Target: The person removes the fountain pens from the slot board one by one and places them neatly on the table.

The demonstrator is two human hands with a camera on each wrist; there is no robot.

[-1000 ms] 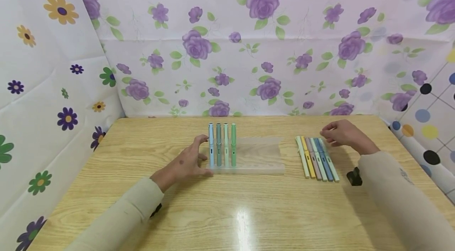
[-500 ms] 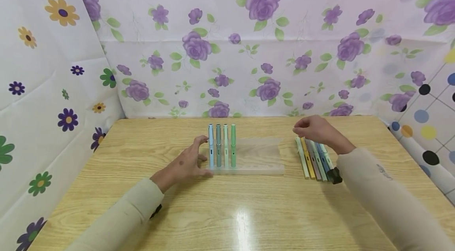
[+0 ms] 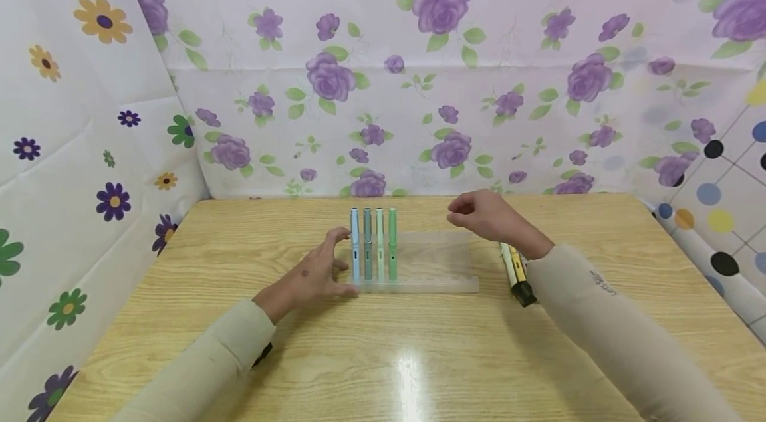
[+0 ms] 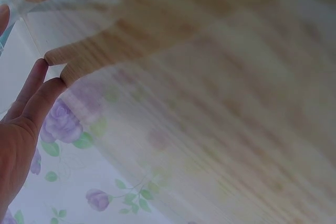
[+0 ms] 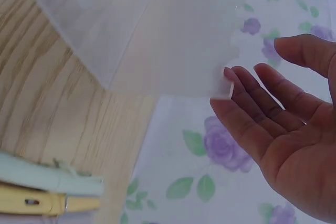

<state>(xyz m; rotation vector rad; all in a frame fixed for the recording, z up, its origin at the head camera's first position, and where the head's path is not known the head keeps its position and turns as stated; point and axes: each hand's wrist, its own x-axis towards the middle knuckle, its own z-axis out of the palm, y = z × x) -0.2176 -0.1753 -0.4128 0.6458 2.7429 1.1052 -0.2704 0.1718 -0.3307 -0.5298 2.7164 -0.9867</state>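
In the head view, a clear pen stand (image 3: 433, 262) stands mid-table with several pens upright at its left: light blue (image 3: 356, 246), grey-teal (image 3: 368, 246), pale green (image 3: 380, 246) and green (image 3: 392, 246). My left hand (image 3: 314, 270) holds the stand's left end, thumb at the front base, other fingers by the side and back; in the left wrist view, two fingertips (image 4: 62, 81) touch the table. Above the stand's upper right corner is my right hand (image 3: 487, 214), fingers loosely bent and holding nothing. In the right wrist view, its fingertips overlap that corner; contact is unclear.
Right of the stand lie a pale green pen (image 3: 510, 262) and a yellow pen (image 3: 517, 264); my sleeve (image 3: 598, 316) covers the others. Beneath is a wooden table (image 3: 359, 355), with flowered cloth (image 3: 395, 109) behind it and patterned cloth on both sides.
My right hand has travelled left from beyond the row of lying pens, passing over them to the stand's right end. Its sleeve now covers most of that row. The left hand stays put.
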